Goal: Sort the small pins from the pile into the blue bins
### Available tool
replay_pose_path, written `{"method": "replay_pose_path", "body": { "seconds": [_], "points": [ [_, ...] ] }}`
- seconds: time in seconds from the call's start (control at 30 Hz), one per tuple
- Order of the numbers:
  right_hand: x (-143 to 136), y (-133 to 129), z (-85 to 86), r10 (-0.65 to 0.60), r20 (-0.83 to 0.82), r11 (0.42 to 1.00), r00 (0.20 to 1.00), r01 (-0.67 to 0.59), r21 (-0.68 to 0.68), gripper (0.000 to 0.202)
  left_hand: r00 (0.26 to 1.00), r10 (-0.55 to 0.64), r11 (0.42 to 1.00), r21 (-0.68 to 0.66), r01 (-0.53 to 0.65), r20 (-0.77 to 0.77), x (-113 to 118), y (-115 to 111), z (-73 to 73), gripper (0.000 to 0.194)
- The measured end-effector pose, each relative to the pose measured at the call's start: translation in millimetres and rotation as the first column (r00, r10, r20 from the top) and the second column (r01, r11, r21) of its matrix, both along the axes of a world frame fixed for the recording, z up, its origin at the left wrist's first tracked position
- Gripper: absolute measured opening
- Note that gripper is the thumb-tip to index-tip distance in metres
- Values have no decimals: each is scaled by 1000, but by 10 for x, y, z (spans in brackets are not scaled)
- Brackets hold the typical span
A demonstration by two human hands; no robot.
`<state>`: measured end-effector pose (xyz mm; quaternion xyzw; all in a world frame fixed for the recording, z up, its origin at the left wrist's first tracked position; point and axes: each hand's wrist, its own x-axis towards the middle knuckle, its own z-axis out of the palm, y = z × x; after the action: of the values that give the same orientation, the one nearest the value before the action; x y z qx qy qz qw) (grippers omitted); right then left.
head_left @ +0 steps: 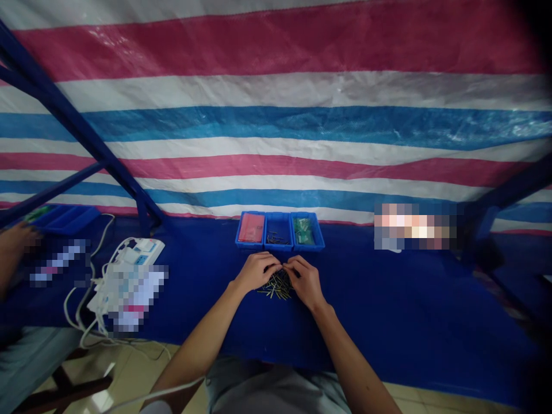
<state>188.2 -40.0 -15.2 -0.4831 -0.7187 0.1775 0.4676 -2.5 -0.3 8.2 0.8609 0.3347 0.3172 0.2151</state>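
The left hand (259, 271) and right hand (305, 280) curl at ten and two o'clock around screw-like metal pieces (278, 288), heaped on the bench (388, 310). I cannot tell whether either grip pinches one. A three-compartment blue tray (278, 248) sits at twelve o'clock.

left hand (260, 270) and right hand (306, 282) curl over slender pieces (277, 287).
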Motion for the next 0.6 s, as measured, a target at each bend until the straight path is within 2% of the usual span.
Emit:
{"method": "replay_pose_path", "body": {
  "seconds": [0.3, 0.6],
  "points": [
    [-6, 11, -5, 17, -7, 1000, 1000, -17, -16, 20, 999, 7, 1000, -16, -6, 42, -4, 23, -26, 25],
    [-15, -8, 73, 47, 50, 998, 998, -46, -33, 23, 999, 23, 1000, -20, -22, 34, -4, 22, -19, 26]
  ]
}}
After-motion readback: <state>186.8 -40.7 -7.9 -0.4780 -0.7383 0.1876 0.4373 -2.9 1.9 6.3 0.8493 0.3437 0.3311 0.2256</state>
